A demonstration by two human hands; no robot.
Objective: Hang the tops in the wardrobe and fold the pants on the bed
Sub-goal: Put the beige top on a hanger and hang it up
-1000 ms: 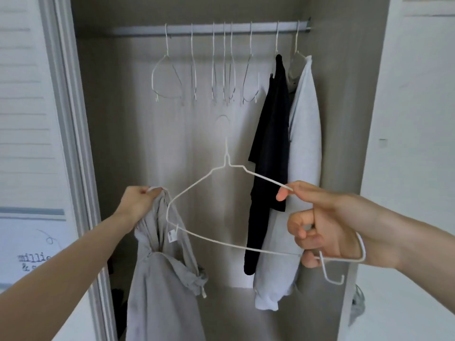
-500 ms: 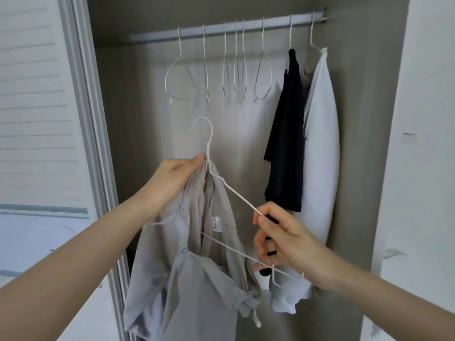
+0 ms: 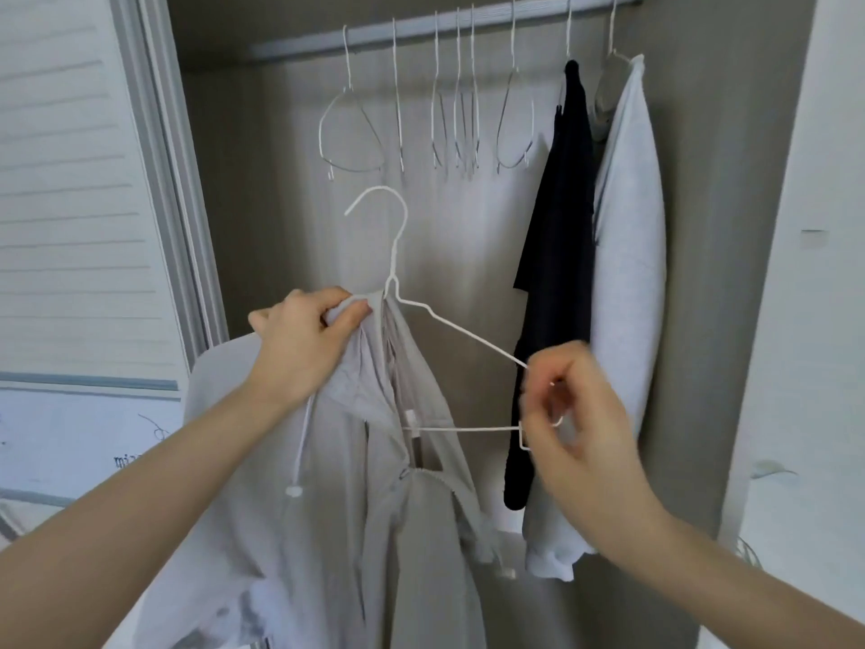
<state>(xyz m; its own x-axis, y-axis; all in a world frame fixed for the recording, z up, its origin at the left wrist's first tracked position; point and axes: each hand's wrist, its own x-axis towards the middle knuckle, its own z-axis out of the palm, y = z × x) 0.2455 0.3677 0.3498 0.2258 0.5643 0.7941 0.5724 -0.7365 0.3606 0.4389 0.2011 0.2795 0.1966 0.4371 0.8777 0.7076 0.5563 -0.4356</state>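
1. A white slatted door (image 3: 70, 180) stands at the left edge, beside the open wardrobe (image 3: 730, 227)
2. The left hand (image 3: 304, 353) has its fingers curled tight round the bunched collar of a pale grey top (image 3: 337, 531), held up in front of the wardrobe; a white drawstring (image 3: 299, 442) hangs down from under the hand
3. A white wire hanger (image 3: 398, 283) sits with its left shoulder inside the top's neck, its hook upright and free of the rail (image 3: 421, 32), its right shoulder bare
4. Empty wire hangers (image 3: 449, 124) hang on the rail above
5. The right hand (image 3: 575, 414) is blurred; its fingers are curled at the hanger's right end, and whether they actually pinch the wire cannot be told
6. A dark top (image 3: 557, 274) and a light grey top (image 3: 629, 274) hang side by side, touching, at the rail's right end
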